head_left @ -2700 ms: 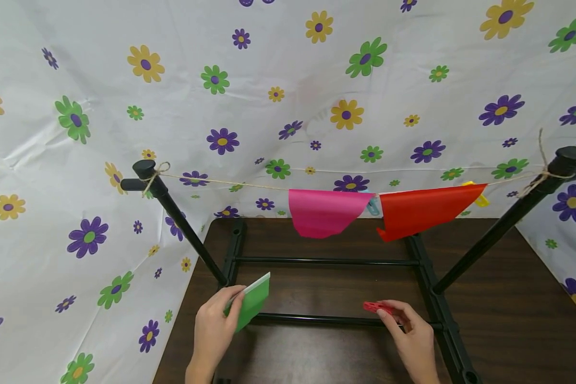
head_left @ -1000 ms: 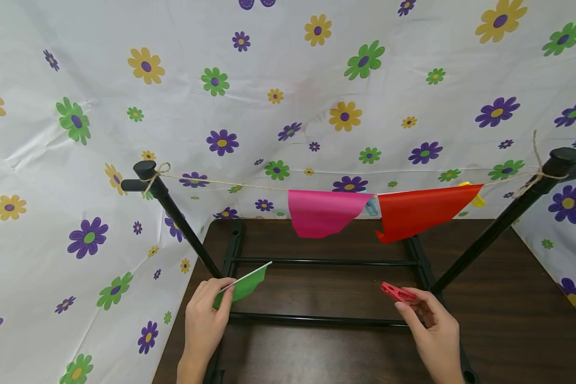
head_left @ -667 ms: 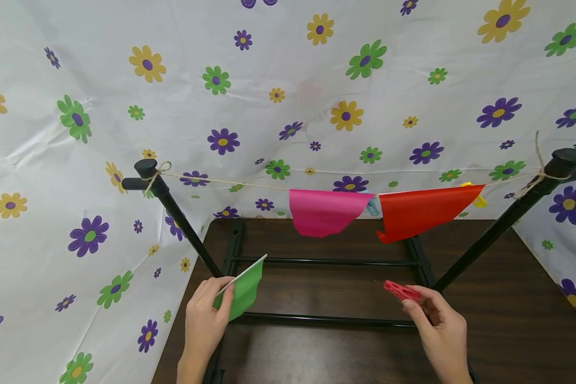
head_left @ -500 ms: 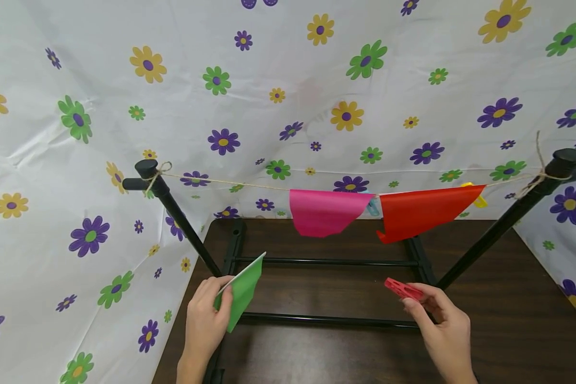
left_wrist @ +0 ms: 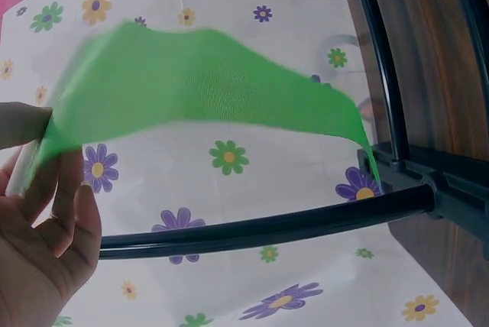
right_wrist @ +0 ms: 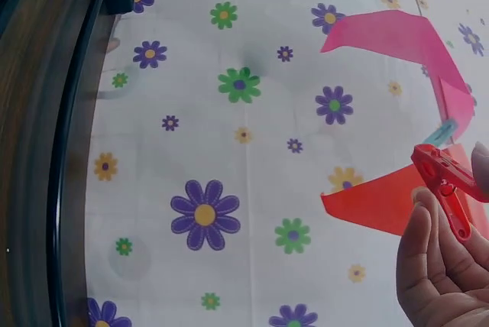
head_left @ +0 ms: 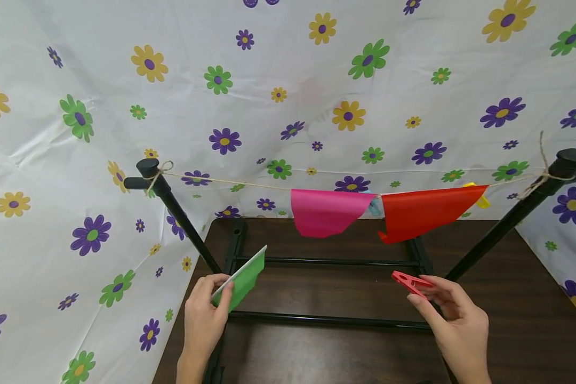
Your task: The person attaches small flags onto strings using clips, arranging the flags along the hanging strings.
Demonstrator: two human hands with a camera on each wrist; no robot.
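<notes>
My left hand (head_left: 204, 317) pinches a green flag (head_left: 247, 280) by its white-edged top, between thumb and fingers. The flag's free part reaches out to the right, and in the left wrist view the green cloth-like sheet (left_wrist: 206, 82) spreads across, slightly blurred. My right hand (head_left: 461, 325) holds a red clothespin (head_left: 410, 281) by its handle ends, nose pointing left. A twine line (head_left: 235, 183) stretches above and beyond both hands. On it hang a pink flag (head_left: 331, 212) and a red flag (head_left: 432, 213). A blue clothespin (head_left: 374, 207) sits between them; a yellow clothespin (head_left: 482, 201) is partly behind the red one.
Black posts stand at the left (head_left: 184, 229) and right (head_left: 513, 218) with the twine tied to them. Their frame's lower crossbar (head_left: 326, 319) runs between the hands above a dark wood table (head_left: 317, 352). Flowered white cloth (head_left: 173, 117) covers the background.
My right hand has moved right with the red clothespin, whose handles now show spread apart. My left hand has shifted slightly left, and the green flag has swung and tilted. The hanging flags stay put.
</notes>
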